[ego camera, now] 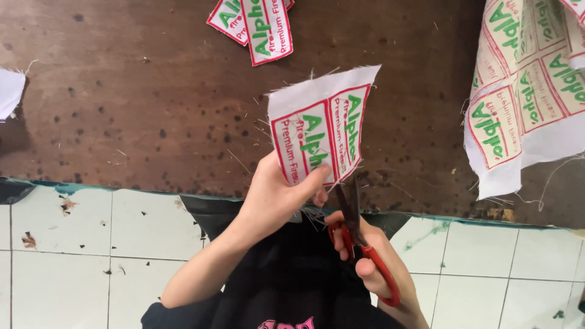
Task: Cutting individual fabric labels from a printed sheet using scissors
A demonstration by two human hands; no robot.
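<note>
Left grip (277, 195) is closed on the lower edge of a white cloth label strip (320, 125), thumb on the near face, fingers behind it; strip stands up above the grip, slightly curled, frayed threads along its top and sides, two red-bordered labels with green and red print on it. Right grip (372, 259) is closed through the red handles of the scissors (359, 234), just right of and below my left grip; dark blades point up and meet the strip's bottom edge right beside my left thumb. Blades look nearly closed; can't tell how deep they are into the cloth. Both grips sit over the near edge of the dark brown bench (134, 103), which is stained and dotted with thread scraps. Beyond the strip, far side of the bench: small pile of cut labels (256, 24). Well right of the right grip: larger uncut sheet of printed labels (524, 91), hanging past the bench edge with loose threads trailing. Far left of the left grip: a white cloth corner (9, 91) at the frame edge. Under my arms: white tiled floor (73, 244) and my dark clothing. Nothing sits between the grips and the strip.
</note>
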